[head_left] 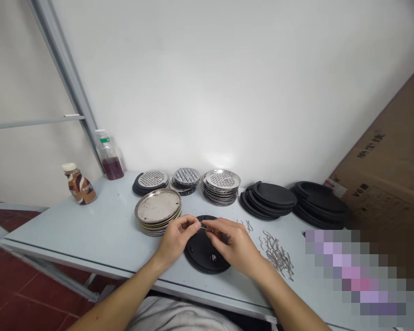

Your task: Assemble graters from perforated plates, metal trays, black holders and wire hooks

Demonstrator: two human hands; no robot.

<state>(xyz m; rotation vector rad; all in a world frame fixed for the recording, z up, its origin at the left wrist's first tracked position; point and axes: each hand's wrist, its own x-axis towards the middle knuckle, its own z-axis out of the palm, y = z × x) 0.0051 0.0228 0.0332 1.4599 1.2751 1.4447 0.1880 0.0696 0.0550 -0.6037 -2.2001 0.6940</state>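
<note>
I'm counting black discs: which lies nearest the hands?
The black disc beneath the left hand and right hand; the other black discs sit farther back, in stacks.

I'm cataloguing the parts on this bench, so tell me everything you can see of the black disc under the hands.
The black disc is round, matt and dark, plastic or rubber by its look. It has a small slot toward its left edge and a shiny pinkish spot nearer the front. It lies flat on the table, right of the plate stack. The left hand and right hand partly hide it; whether either touches it is unclear.
</note>
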